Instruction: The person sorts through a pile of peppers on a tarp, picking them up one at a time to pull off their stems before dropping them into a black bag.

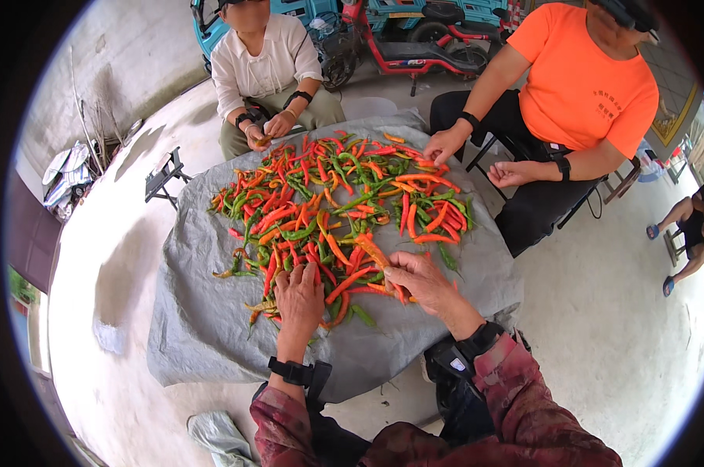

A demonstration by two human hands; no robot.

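Red, orange and green chili peppers [289, 214] lie in a loose heap on a grey cloth [204, 327] over a table. My left hand [300, 300] rests on the near edge of the heap, fingers extended among the peppers; its fingertips are partly hidden. To its right, my right hand [423, 284] is closed on an orange chili pepper [372, 251], which points up and left from the fingers. A red tip shows below the same fingers. Dark bands circle both my wrists.
Across the table sits a person in a white top [266, 58], fingers together on something small. At the right, a person in an orange shirt [589, 78] reaches to the heap. A folding stool [166, 175] stands left; a red scooter [406, 54] is parked behind.
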